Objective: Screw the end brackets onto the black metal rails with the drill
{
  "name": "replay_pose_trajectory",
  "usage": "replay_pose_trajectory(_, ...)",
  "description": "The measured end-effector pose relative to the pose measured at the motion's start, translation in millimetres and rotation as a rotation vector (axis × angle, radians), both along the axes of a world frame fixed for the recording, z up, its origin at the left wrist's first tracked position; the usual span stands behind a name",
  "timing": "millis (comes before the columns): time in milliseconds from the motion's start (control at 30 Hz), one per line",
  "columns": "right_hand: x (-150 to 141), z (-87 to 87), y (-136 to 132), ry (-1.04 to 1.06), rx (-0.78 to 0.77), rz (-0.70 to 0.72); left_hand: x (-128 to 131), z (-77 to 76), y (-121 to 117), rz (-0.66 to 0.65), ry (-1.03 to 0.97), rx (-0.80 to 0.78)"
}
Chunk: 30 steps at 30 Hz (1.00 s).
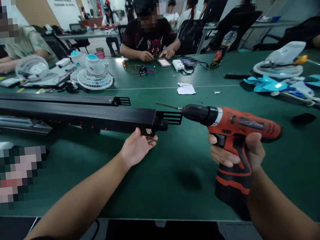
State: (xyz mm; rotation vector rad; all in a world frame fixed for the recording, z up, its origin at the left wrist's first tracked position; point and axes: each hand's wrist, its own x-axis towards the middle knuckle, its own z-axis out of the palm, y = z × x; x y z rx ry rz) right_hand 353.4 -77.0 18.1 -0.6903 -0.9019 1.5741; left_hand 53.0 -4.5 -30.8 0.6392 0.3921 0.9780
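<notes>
My right hand (236, 152) is wrapped round the handle of a red and black cordless drill (251, 122), a finger at its trigger. The drill's long thin bit (168, 105) points left, above a slotted black bracket. That slotted bracket (172, 117) sticks out from the end of a long black rectangular housing (114, 115). Beneath the housing's near end my left hand (138, 146) is closed on it, thumb on the side close to a small label (149, 131). Some of the left fingers are hidden under the housing. A row of small red dots shows along its lower side.
Behind lies a second long black housing (90, 99). Shiny metal strips (10, 121) lie at left. Fan parts (95, 79) and blue fan blades (269, 83) stand on the green table (156, 196). A white paper (185, 89) lies mid-table. Across it, a person (148, 34) handles small parts.
</notes>
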Motion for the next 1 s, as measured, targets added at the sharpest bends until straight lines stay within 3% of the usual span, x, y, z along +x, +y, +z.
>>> replay_pose_trajectory(167,6.0,8.6,-3.3,0.010,-0.008,0.061,-2.6,-0.4,0.5,0.002,0.018,0.008)
replay_pose_trajectory(367,5.4,25.0,-16.2,-0.080,0.103,-0.095,-4.6,-3.8,2.0,0.008,0.008,0.008)
replay_pose_trajectory(533,6.5,28.3,-24.0,-0.144,0.166,-0.118,-5.2,-5.4,4.5,0.016,0.035,0.034)
replay_pose_trajectory(667,4.6,35.4,-19.5,-0.182,0.146,-0.142,-7.0,-8.6,7.9,0.032,0.026,0.059)
replay_pose_trajectory(767,2.1,52.0,-11.9,-0.181,0.123,-0.199,-8.7,-11.8,10.3,0.033,0.029,0.058)
replay_pose_trajectory(867,1.6,66.9,-3.2,-0.179,0.137,-0.168,-9.7,-13.3,11.3,0.033,0.028,0.060)
replay_pose_trajectory(1000,5.2,60.8,3.9,-0.180,0.166,-0.183,-9.2,-12.7,10.6,0.033,0.035,0.046)
